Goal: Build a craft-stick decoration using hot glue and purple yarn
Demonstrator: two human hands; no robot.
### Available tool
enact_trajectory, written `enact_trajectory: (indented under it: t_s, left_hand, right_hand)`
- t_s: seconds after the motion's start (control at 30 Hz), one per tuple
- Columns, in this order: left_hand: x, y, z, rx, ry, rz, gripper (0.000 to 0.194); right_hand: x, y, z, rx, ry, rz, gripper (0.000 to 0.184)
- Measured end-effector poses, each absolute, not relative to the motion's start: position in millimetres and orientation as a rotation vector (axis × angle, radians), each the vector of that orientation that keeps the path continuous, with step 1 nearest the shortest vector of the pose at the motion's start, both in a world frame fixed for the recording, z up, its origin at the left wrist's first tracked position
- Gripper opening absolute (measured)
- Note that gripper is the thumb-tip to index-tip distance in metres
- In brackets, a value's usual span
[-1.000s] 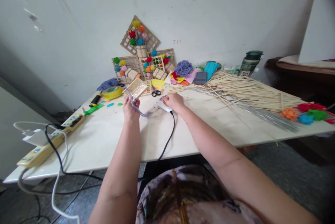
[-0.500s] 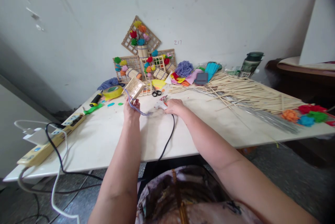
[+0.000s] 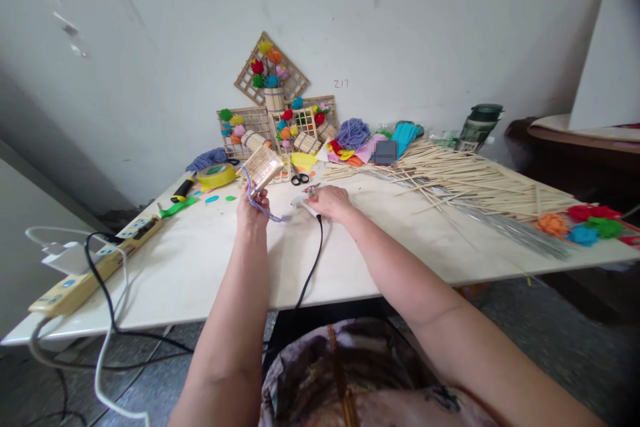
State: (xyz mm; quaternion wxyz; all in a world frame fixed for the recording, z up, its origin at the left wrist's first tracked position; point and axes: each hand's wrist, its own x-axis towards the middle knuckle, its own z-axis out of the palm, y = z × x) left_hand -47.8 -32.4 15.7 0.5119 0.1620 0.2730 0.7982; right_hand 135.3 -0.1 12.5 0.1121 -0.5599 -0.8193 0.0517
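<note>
My left hand (image 3: 253, 206) is closed around the lower end of a small wooden-stick piece (image 3: 263, 168), held tilted above the table. A purple yarn strand (image 3: 267, 213) hangs from that piece across my fingers. My right hand (image 3: 330, 202) grips a white hot glue gun (image 3: 303, 204) low over the table, its black cord (image 3: 317, 260) trailing over the front edge. The fingers cover much of the glue gun's handle. Black-handled scissors (image 3: 300, 179) lie just beyond it.
Stick lattices with felt flowers (image 3: 273, 70) lean on the wall. Yellow tape (image 3: 217, 176), a utility knife (image 3: 183, 190) and a power strip (image 3: 95, 274) lie left. Thin sticks (image 3: 465, 170), metal wires (image 3: 525, 234), purple yarn (image 3: 353, 132) and a dark-lidded bottle (image 3: 480, 127) occupy the right and back.
The glue gun in my right hand has shifted slightly left and turned, and its cord moved with it. The stick piece in my left hand has tilted a little to the right.
</note>
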Motion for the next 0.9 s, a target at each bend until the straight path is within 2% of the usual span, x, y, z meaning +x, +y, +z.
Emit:
enact_trajectory:
  t_s: [0.17,0.27,0.4,0.57,0.9]
  left_hand:
    - [-47,-34,15,0.459,0.648,1.891,0.015]
    - [-45,-35,16,0.483,0.663,1.889,0.017]
    - [-45,-37,19,0.445,0.681,1.908,0.016]
    - [-52,-42,24,0.395,0.628,1.932,0.019]
    - [-50,-43,44,0.359,0.539,1.917,0.023]
  right_hand:
    - [141,17,20,-1.682,-2.196,0.095,0.036]
    - [133,27,29,-1.713,-2.218,0.179,0.029]
    - [116,22,40,-1.727,-2.446,0.204,0.037]
    - [112,1,33,-1.709,-2.714,0.002,0.046]
    - [113,-6,6,-1.500,-2.631,-0.085,0.037]
